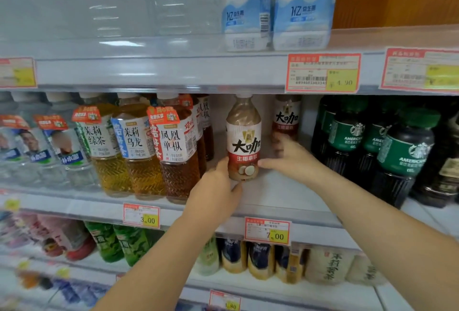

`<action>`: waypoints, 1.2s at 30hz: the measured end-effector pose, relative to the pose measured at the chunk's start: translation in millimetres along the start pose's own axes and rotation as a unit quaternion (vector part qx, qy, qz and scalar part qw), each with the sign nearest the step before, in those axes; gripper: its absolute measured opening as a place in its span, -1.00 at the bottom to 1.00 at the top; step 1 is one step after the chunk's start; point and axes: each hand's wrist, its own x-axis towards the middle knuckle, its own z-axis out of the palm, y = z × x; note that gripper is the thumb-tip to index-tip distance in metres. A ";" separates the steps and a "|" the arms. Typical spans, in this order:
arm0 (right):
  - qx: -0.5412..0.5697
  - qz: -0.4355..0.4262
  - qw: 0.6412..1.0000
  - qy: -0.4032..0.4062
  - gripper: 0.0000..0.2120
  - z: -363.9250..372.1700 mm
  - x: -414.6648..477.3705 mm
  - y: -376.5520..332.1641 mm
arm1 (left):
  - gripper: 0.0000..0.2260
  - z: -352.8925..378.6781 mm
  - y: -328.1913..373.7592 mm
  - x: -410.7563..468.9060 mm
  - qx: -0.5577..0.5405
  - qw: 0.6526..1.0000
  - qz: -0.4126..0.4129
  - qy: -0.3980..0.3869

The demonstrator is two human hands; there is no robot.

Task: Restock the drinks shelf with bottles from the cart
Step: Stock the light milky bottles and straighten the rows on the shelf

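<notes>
A coffee bottle (244, 136) with a white-and-red label stands upright on the middle shelf (285, 194), its cap just under the upper shelf rail (173, 72). The left hand (218, 186) has its grip on the bottle's base, thumb on the left side and a fingertip curled under the bottom edge. The right hand (289, 157) lays its thumb against the bottle's right side. Its fingers reach back toward a second coffee bottle (286, 121) deeper in, too blurred to tell whether that grip closes on anything. Tea bottles (177, 151) crowd the left, and dark bottles (407, 159) with green labels flank the right. A price tag (267, 232) hangs below.
</notes>
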 end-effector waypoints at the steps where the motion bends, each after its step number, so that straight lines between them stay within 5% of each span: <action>1: 0.007 -0.012 0.999 -0.036 -0.13 6.7 -8.9 -5.7 | -0.58 -2.2 -1.0 -2.6 0.029 0.999 0.009 -0.009; 5: -0.009 -0.068 0.997 -0.021 -0.35 32.8 -6.2 -25.1 | -0.73 -10.5 -10.0 -13.5 0.108 0.991 0.074 -0.028; 12: -0.022 -0.040 0.998 0.054 -0.23 52.3 60.9 -17.9 | -0.38 -8.9 -29.5 -26.0 0.127 0.974 0.185 -0.006; 31: -0.004 0.005 0.995 0.095 -0.30 62.2 99.2 -25.6 | -0.70 -5.1 -34.0 -22.0 0.139 0.962 0.222 0.072; 36: -0.034 -0.042 0.937 0.345 -0.43 29.2 67.0 -20.6 | -0.66 -2.1 -34.8 -23.4 0.136 0.960 0.226 0.089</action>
